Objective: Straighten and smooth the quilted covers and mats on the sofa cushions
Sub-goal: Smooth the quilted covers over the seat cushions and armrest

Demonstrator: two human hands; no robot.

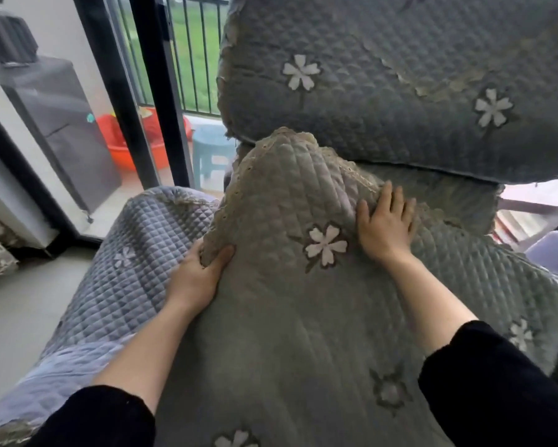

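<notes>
Quilted grey-green mat (287, 317) lies spread in front of the back-cushion cover (368, 91), under both my hands. I take the white flower (326, 245) stitched on it as my landmark. Beyond the flower the mat's far corner (287, 166), edged with lace trim (226, 201), stands humped up instead of lying flat.

My left hand (200, 269), left of the flower, has its thumb on top and fingers curled under, pinching the lace trim. My right hand (384, 225), just right of the flower, lies flat with fingers spread, pressing the mat down. The blue-grey armrest cover (126, 253) is well left of the flower.

Judgement: the step in hand is flattening the hump. I would use the right palm as an anchor, draw the pinched edge away from the flower toward the armrest cover, then sweep outward from the flower. Risk: too hard a pull drags the whole mat askew. Whether the corner tucks under the back cushion, I cannot tell.
</notes>
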